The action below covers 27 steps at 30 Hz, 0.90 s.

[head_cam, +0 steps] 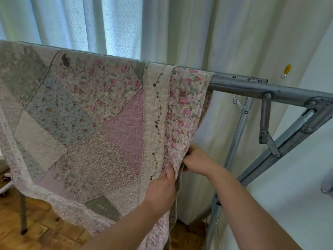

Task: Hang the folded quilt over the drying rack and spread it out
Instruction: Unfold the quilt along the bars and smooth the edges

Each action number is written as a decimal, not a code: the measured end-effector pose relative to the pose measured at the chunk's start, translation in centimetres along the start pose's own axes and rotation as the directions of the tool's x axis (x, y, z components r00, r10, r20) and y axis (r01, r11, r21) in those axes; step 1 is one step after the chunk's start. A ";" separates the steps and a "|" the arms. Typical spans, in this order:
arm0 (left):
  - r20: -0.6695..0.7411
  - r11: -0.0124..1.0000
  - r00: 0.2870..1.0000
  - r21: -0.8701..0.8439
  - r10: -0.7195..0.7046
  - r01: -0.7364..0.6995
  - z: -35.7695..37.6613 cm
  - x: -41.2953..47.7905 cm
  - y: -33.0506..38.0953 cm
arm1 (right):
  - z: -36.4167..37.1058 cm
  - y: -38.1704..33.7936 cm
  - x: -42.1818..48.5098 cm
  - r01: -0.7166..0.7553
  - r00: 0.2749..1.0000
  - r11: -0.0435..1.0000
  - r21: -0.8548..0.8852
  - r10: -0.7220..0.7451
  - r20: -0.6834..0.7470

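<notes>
Left hand [162, 188] and right hand [198, 161] both have fingers [170, 173] curled on the right edge of the quilt [81, 114], which is draped over the rack [243, 85] bar and mostly spread; probably only edge straightening left.

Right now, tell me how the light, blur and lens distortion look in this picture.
Head view: daylight glows through the curtains at upper left, soft, with no hard shadows or glare; the quilt blurs toward its left edge, while the left hand and right hand gripping its right edge look sharper; the wide lens seems to bow the drying rack bar.
</notes>
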State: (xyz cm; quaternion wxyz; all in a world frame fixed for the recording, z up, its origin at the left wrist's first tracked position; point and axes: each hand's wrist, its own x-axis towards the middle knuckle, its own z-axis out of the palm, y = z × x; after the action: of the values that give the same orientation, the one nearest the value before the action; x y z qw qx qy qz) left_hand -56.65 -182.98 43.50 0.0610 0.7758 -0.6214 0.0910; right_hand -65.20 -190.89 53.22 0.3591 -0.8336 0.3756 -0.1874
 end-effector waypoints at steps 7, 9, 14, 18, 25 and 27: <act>0.042 0.991 0.996 -0.100 -0.083 0.087 1.3 0.1 -0.7 | -1.4 0.3 -0.5 -0.014 0.999 0.991 0.133 0.019 -0.036; 0.125 0.993 0.989 -0.076 -0.077 0.087 1.8 -0.1 -0.7 | -1.4 0.5 -0.8 -0.006 0.999 0.990 0.143 0.013 -0.049; 0.253 0.996 0.965 0.070 -0.064 0.048 1.4 -0.2 -0.1 | -1.2 0.2 -1.0 0.000 1.000 0.991 0.136 0.000 0.000; 0.242 0.999 0.970 -0.033 -0.003 0.012 0.0 0.2 0.5 | -1.6 -0.3 -0.8 0.038 0.998 0.995 0.090 -0.042 0.043; -0.397 0.871 0.901 -0.488 -0.173 -0.048 -7.8 3.1 -1.2 | -4.1 -1.9 0.0 0.127 0.973 0.969 0.212 -0.081 -0.216; -0.474 0.839 0.863 -0.530 -0.175 -0.121 -9.7 3.9 -1.3 | -5.0 -2.8 0.5 0.183 0.937 0.941 0.284 -0.080 -0.340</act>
State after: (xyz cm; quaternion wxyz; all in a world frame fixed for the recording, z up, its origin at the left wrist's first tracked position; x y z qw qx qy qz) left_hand -55.22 -184.35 53.85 0.4394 0.6840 -0.5718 0.1098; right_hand -66.40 -192.27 58.67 0.4059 -0.7480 0.3377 -0.4022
